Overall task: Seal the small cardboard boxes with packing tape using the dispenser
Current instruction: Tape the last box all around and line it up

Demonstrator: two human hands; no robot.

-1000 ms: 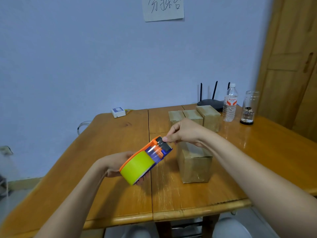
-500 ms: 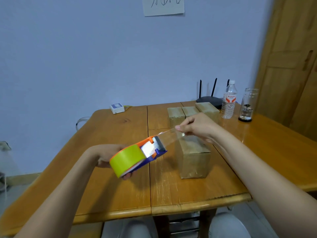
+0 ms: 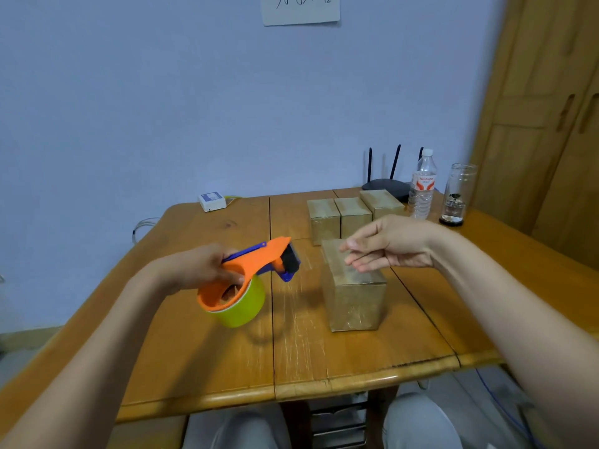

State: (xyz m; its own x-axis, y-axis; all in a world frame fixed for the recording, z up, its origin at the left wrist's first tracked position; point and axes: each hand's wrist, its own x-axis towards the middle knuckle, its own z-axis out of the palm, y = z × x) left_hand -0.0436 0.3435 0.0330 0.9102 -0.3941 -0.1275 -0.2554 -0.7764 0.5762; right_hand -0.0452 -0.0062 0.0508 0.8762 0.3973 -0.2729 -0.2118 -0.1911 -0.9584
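Small brown cardboard box (image 3: 353,286) stands on the wooden table (image 3: 194,351), right hand (image 3: 389,246) hovering above with fingers loosely extended, left hand (image 3: 197,267) gripping the orange tape dispenser (image 3: 249,280) alongside, apparently poised for taping.

dispenser (image 3: 249,273) left of box (image 3: 353,293), on table (image 3: 201,351)

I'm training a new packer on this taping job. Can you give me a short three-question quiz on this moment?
1. True or false: the left hand grips the tape dispenser.
2. The right hand is: A) pinching tape, B) open above the nearest box, C) flat on the table.
3. How many boxes stand in the back row beside the water bottle?

Key: 1 true; 2 B; 3 three.
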